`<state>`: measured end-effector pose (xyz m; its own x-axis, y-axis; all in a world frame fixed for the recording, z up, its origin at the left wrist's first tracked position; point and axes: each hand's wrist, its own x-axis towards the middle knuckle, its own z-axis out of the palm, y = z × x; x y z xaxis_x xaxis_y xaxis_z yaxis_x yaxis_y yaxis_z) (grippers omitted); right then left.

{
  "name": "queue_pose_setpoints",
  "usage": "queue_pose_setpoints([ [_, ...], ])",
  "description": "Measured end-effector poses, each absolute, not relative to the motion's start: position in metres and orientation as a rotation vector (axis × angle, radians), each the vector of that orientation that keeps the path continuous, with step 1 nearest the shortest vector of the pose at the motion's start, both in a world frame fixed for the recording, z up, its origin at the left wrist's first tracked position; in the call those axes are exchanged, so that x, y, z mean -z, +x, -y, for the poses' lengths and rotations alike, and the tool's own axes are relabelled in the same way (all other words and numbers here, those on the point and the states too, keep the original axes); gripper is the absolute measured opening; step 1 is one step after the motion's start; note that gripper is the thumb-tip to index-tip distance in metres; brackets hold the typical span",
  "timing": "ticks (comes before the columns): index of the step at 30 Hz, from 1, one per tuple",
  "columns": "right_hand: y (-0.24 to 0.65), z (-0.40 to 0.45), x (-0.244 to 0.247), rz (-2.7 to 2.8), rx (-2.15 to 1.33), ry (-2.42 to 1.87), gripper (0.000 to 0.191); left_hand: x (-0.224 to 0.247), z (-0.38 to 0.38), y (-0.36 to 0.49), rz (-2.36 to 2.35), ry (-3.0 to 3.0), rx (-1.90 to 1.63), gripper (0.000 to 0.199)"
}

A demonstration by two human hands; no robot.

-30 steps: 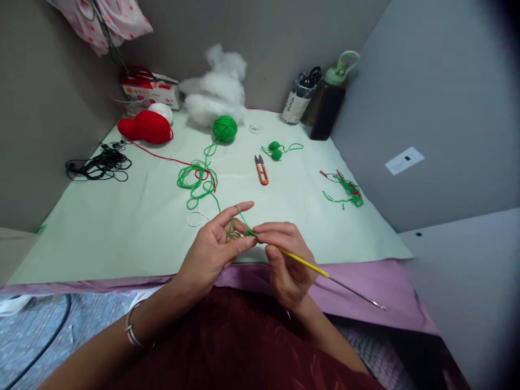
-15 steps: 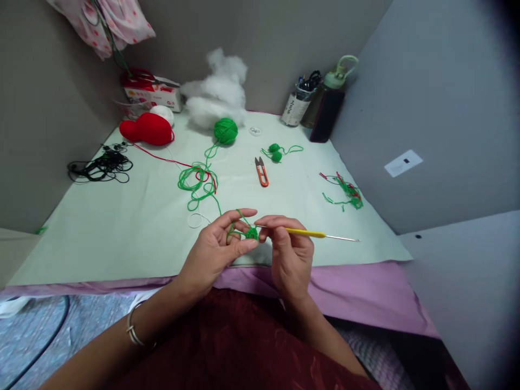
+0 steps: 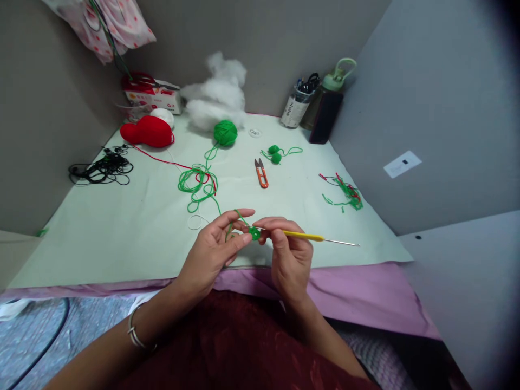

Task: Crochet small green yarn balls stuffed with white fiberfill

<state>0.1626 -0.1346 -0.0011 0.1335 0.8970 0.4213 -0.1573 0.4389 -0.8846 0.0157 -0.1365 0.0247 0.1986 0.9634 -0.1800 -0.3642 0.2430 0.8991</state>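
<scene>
Between my hands is a small round green crochet piece [image 3: 254,233]. My left hand [image 3: 215,241] pinches its left edge between thumb and fingers, with green working yarn looped over the raised index finger. My right hand [image 3: 290,252] grips a yellow-handled crochet hook [image 3: 303,235] like a pen. One slim metal end meets the top of the green piece; the other sticks out to the right. From my left hand the yarn runs back to loose green coils [image 3: 197,181] and on to the green yarn ball [image 3: 225,133].
Orange thread snips [image 3: 262,173] lie beyond my hands, near two small green pieces [image 3: 275,154]. Yarn scraps [image 3: 349,194] are at the right, black cord [image 3: 103,167] and a red stuffed shape [image 3: 148,131] at the left. White stuffing [image 3: 217,95], a pen cup [image 3: 296,108] and a bottle [image 3: 333,81] stand behind.
The green piece has turned to show more of its round face, and my left thumb has shifted slightly left and up on it. The hook's right end has dipped slightly.
</scene>
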Motion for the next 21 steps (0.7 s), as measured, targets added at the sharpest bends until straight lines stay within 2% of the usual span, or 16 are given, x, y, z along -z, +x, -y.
queue_pose_setpoints([
  [9,0.159,0.1347,0.002,1.207,-0.916,-0.779,0.017,-0.0273,0.1359,0.0194,-0.944,0.809,-1.136,0.047],
  [21,0.1609,0.1331,0.0004,1.222,-0.817,-0.836,0.017,-0.0246,0.1387,0.0192,-0.871,0.731,-1.088,0.039],
])
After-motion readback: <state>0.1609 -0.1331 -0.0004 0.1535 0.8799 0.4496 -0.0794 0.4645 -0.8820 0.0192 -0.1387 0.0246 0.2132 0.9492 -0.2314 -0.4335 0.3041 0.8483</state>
